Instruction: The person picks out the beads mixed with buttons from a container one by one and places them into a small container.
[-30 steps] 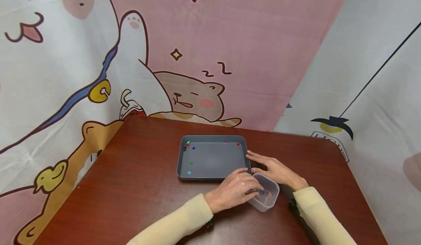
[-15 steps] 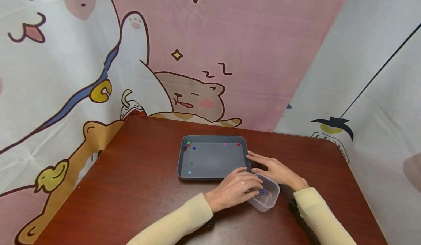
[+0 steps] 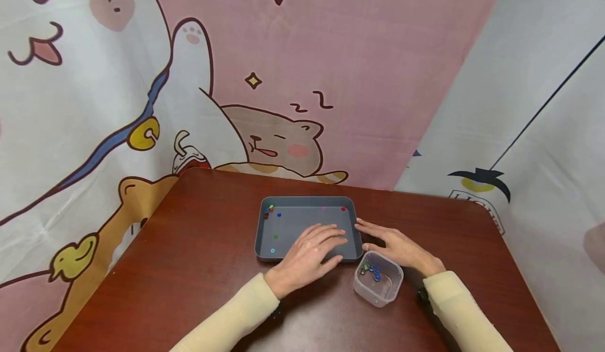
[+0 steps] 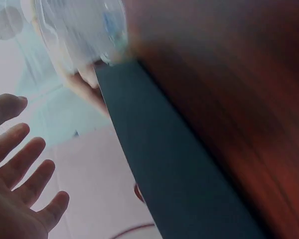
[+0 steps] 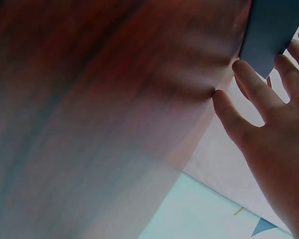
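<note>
My left hand [image 3: 308,255] is over the front right part of a grey tray [image 3: 302,200], fingers loosely extended and holding nothing. In the left wrist view its spread fingers [image 4: 34,186] are apart from the tray's side [image 4: 159,149]. My right hand [image 3: 402,244] touches the tray's right edge with straight fingertips. Just in front of it stands a clear plastic box [image 3: 378,298]. Several small blue, green and dark bead-like pieces [image 3: 371,269] lie inside the box. More tiny pieces lie in the tray, such as a light blue ring [image 3: 272,250] and a red one [image 3: 343,209].
A cluster of small coloured pieces [image 3: 269,210] sits in the tray's far left corner. The brown wooden table [image 3: 198,236] extends on all sides of the tray. Behind it hangs a printed cloth [image 3: 331,52] with cartoon animals.
My left hand let go of small pieces in the clear box, then moved left and away to over the tray. The box's pieces now show. My right hand stays put.
</note>
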A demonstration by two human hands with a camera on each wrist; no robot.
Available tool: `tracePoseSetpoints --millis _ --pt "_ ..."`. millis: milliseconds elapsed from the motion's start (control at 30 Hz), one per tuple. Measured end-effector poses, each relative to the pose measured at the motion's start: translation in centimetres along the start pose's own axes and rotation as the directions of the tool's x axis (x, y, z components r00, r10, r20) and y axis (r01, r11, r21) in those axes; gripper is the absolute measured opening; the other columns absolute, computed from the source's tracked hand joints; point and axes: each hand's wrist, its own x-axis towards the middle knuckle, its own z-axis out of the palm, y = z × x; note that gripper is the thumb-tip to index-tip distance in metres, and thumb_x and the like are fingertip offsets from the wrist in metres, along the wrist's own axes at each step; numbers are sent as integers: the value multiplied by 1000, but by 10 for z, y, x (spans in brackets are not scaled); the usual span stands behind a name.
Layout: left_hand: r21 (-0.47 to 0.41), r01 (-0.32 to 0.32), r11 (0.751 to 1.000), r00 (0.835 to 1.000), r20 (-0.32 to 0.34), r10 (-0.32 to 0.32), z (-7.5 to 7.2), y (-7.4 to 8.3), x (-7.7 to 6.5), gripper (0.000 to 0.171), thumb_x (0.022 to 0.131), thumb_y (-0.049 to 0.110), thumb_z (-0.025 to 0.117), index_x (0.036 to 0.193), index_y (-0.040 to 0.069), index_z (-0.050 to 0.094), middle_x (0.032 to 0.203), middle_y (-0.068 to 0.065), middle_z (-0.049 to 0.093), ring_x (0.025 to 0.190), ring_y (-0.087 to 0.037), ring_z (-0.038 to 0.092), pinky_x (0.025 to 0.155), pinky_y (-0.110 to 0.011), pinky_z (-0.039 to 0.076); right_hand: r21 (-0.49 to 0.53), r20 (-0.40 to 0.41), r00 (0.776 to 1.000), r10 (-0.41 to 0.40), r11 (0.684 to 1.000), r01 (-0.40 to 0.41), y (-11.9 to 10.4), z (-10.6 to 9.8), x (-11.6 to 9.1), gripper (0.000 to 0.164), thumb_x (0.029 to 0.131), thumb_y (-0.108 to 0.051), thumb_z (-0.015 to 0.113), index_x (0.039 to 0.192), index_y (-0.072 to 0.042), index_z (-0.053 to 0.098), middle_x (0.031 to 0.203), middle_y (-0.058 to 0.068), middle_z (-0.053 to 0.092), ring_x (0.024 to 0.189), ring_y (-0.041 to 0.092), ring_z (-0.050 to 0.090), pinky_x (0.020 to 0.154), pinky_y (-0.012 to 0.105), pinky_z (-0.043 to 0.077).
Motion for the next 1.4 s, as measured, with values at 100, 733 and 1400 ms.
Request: tracePoseSetpoints --millis 100,733,1400 --pt "22 31 999 999 -10 -31 -9 -13 -6 40 93 27 80 129 14 71 140 -1 64 138 -22 53 119 -45 36 5 1 1000 9 1000 -9 -1 -1 0 62 101 -37 69 156 -17 48 165 -2 38 145 27 44 110 58 43" --pt "264 220 939 975 -34 -219 -33 -100 -36 40 95 31 77 126 7 72 133 -10 68 132 -29 59 118 -59 32 -13 0 1000 -4 1000 4 1 1 -3 63 102 -38 68 157 -15 48 165 0 38 146 29 44 110 60 42" --pt "337 282 898 944 68 -323 -25 -135 -28 37 93 27 79 123 6 72 115 -10 76 107 -25 72 113 -57 41 -18 0 1000 -2 1000 2 0 0 -1 63 102 -39 67 157 -16 47 165 -1 37 147 29 42 111 60 42"
